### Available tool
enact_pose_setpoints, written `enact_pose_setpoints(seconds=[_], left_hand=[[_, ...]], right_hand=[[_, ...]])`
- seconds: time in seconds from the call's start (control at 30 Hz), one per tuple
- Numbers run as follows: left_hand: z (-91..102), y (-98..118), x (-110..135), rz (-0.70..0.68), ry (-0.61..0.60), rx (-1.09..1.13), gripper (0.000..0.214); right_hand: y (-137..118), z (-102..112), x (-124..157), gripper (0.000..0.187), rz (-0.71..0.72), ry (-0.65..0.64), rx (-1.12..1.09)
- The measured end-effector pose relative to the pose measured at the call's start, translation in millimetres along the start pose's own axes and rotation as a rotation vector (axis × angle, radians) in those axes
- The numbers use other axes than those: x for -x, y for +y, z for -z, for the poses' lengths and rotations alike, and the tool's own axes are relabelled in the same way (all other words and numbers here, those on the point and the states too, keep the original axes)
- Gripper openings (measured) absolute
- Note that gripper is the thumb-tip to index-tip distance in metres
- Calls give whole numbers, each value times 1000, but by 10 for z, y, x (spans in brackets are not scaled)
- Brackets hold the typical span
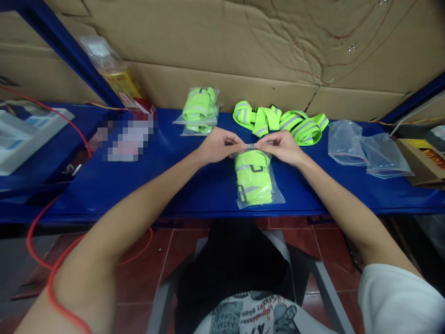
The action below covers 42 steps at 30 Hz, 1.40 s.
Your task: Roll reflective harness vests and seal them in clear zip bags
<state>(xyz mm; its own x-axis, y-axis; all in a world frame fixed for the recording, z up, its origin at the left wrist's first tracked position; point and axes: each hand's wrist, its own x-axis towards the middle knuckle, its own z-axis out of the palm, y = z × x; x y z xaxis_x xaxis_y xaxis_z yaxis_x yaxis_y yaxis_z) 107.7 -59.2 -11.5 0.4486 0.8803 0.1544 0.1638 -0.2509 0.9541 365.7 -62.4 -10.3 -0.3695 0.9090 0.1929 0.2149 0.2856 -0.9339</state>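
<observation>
A clear zip bag holding a folded neon-yellow reflective strap lies on the blue shelf in front of me. My left hand pinches the left end of the bag's top edge. My right hand pinches the right end of the same edge, and the fingertips of both hands nearly meet. Behind my left hand stand packed bags of straps. A loose neon-yellow strap lies behind my right hand.
Empty clear bags lie at the right, beside a cardboard box. A white tray and a red cable are at the left. Cardboard sheets back the shelf. A blurred patch sits left of centre.
</observation>
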Motion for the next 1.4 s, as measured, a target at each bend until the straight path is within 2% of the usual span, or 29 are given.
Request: enact_pose_setpoints(seconds=[0.1, 0.27, 0.4, 0.63, 0.73, 0.93, 1.03, 1.27, 1.4], left_hand=[[-8, 19, 6, -32, 3, 7, 29], [31, 6, 0, 25, -165, -44, 35], [51, -2, 5, -20, -229, -55, 31], [82, -4, -8, -110, -204, -18, 35], [108, -39, -22, -79, -201, -19, 37], [101, -53, -18, -73, -191, -83, 41], [61, -3, 2, -66, -240, -63, 42], [62, 33, 4, -74, -212, -83, 45], [58, 19, 5, -35, -229, -80, 44]], right_hand=[[-20, 35, 1, 43, -10, -32, 1], [-64, 13, 35, 44, -16, -141, 9], [-57, -45, 52, 46, 12, -189, 20], [-22, 29, 11, 46, -48, -198, -32], [-32, 53, 11, 47, -79, -195, -51], [-77, -3, 55, 42, -29, -216, -16], [-79, -33, 59, 43, -16, -217, -26], [-33, -37, 31, 53, -142, -168, -93], [-25, -34, 33, 50, -106, -179, -99]])
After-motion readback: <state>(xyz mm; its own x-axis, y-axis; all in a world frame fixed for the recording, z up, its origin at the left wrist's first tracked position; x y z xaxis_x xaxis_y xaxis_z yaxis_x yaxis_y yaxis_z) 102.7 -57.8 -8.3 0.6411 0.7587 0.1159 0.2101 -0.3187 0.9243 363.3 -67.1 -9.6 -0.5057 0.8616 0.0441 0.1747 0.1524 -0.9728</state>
